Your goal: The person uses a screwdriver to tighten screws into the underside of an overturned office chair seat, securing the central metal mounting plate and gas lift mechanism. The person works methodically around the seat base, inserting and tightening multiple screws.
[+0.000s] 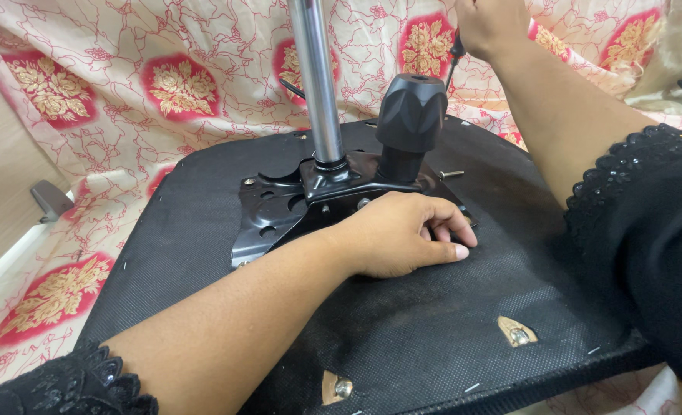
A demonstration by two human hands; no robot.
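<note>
Nearest you, your left forearm crosses the upturned chair seat [402, 338], which lies on a flowered cloth [126, 115]. Your left hand [402, 238] rests loosely curled, palm down, holding nothing, at the near edge of the metal plate [279, 207] mid-seat. Keep pressing there so the plate stays flat. Your right hand [491, 23] grips a thin dark tool [452, 65] beyond the seat's far edge; hold it straight.

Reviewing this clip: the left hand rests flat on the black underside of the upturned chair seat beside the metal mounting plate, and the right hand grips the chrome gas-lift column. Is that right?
Not quite. The right hand is not on the chrome column; the head view shows it farther back, closed on a thin dark tool. The left hand does rest on the seat underside beside the mounting plate.
</note>
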